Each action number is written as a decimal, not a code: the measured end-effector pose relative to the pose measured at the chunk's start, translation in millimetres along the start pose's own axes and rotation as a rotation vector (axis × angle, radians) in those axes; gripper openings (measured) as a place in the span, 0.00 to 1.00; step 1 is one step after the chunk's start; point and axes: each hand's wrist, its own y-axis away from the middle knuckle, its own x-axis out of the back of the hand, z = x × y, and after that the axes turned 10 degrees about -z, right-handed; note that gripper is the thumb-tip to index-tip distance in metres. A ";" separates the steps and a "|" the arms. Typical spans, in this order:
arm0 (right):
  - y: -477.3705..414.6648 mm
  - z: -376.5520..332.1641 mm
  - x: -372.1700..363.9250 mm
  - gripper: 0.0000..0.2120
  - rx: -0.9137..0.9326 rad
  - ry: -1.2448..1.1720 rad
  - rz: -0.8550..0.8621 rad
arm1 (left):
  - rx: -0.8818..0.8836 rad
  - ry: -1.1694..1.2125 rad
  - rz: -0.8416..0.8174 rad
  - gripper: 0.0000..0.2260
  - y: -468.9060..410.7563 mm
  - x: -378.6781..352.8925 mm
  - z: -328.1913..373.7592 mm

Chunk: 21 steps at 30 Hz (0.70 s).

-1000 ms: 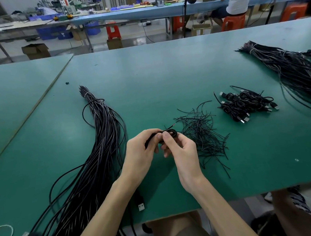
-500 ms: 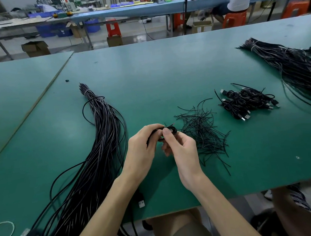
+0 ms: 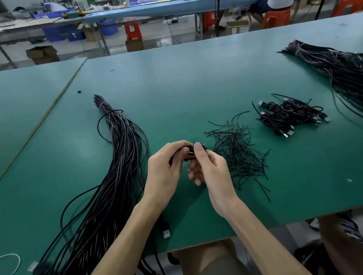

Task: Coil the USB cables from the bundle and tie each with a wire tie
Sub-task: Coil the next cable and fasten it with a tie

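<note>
I am holding a small coil (image 3: 188, 154) of black cable between my two hands, just above the table (image 3: 193, 80). My left hand (image 3: 165, 172) is gripping it, fingers curled round the loops and thumb on top. My right hand (image 3: 211, 171) is pinching the coil's right end between thumb and forefinger, with the other fingers loosely curled beneath. It may also be pinching one of the ties (image 3: 237, 154), which are lying in a loose heap just to its right, but anything that thin is hidden here.

To do this step well, I am aiming for a left grip firm enough that the loops are not springing apart, while the right hand is twisting the tie snug round the coil's middle, not its edge.

Both forearms are reaching forward from the near edge, wrists angling inward so the hands are meeting. Further right of the heap the finished coils (image 3: 289, 113) are lying together. Left of my left hand the bundle (image 3: 113, 177) is trailing off the near edge.
</note>
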 end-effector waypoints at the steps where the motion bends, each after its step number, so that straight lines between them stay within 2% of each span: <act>1: -0.1 0.6 0.3 0.22 -0.003 0.006 0.002 | 0.001 0.002 0.005 0.07 -0.2 0.0 0.2; 7: 0.5 2.2 -0.5 0.21 0.012 0.072 -0.001 | 0.004 0.044 -0.002 0.08 -0.6 1.5 0.7; 12: 3.2 -1.6 -1.8 0.25 0.039 -0.005 -0.032 | 0.092 0.279 0.035 0.08 -4.3 5.3 -1.9; 15: 4.4 0.0 -2.3 0.16 0.082 0.014 -0.038 | 0.155 0.457 0.103 0.10 -6.6 8.4 -2.9; 17: 4.2 1.1 -3.0 0.09 0.106 0.049 -0.041 | 0.169 0.486 0.115 0.11 -6.8 9.4 -4.3; 21: 2.1 2.5 -4.0 0.06 0.125 0.073 -0.028 | 0.178 0.479 0.068 0.10 -7.5 7.9 -6.0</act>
